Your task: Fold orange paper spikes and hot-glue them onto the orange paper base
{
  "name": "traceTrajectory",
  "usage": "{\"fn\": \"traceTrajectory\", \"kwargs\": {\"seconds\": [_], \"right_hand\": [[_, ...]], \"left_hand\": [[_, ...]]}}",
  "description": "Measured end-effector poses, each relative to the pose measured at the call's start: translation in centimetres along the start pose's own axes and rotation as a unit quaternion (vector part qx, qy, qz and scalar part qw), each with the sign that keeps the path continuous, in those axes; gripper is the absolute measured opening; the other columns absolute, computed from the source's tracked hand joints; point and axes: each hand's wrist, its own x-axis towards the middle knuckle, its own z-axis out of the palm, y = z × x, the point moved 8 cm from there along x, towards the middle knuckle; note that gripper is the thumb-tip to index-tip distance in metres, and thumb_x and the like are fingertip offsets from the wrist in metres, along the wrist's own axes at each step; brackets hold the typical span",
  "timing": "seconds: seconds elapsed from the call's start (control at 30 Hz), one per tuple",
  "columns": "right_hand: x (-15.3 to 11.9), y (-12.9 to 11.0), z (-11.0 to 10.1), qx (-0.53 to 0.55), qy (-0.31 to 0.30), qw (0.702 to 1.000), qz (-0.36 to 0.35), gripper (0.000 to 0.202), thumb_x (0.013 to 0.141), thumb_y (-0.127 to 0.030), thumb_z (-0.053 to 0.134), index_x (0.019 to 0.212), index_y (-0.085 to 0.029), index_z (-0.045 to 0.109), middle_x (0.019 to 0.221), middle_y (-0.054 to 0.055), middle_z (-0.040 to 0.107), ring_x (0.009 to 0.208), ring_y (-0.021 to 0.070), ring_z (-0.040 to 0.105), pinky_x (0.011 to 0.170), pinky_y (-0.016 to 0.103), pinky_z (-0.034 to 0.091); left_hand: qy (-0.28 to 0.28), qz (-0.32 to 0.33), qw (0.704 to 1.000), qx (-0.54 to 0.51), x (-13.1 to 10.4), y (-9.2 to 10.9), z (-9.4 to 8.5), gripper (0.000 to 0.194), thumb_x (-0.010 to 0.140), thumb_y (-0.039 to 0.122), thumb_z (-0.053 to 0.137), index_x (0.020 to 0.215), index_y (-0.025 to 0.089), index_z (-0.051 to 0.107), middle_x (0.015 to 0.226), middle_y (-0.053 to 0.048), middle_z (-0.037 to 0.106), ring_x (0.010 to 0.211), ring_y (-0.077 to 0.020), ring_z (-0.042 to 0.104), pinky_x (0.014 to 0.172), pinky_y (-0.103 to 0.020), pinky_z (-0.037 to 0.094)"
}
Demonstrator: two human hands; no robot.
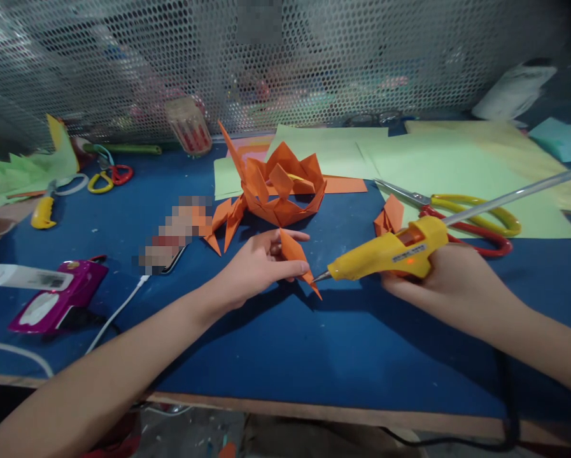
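Observation:
Pinched between the thumb and fingers of my left hand [251,264] is a folded orange paper piece [293,253], its narrow tip slanting down to the right. My right hand [450,286] grips a yellow hot glue gun [385,254] with a long clear glue stick out of its back. The nozzle is at the paper's lower right edge; whether it touches cannot be made out. Behind my left hand stands a crown-like ring of folded orange paper [285,191]. More folded orange pieces lie at its left [228,219], and another piece [389,216] sits behind the glue gun.
Red-and-yellow-handled scissors [471,219] lie on green paper sheets [409,159] at the right. To the left are a phone [173,242] on a white cable, a purple device [63,302], a yellow-handled tool [44,210] and smaller scissors [107,175]. A jar [188,125] stands by the mesh partition.

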Motion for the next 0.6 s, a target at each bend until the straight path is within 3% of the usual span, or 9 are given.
{"fn": "traceTrajectory", "kwargs": {"seconds": [0.6], "right_hand": [[-0.30, 0.31, -0.04, -0.033, -0.003, 0.999, 0.015, 0.033, 0.065, -0.050, 0.042, 0.045, -0.024, 0.039, 0.042, 0.005, 0.050, 0.041, 0.0191, 0.049, 0.042, 0.031, 0.032]], "left_hand": [[0.002, -0.003, 1.000, 0.004, 0.06, -0.12, -0.03, 0.043, 0.072, 0.019, 0.071, 0.112, 0.014, 0.058, 0.075, 0.001, 0.064, 0.063, -0.0114, 0.060, 0.061, -0.025, 0.049]]}}
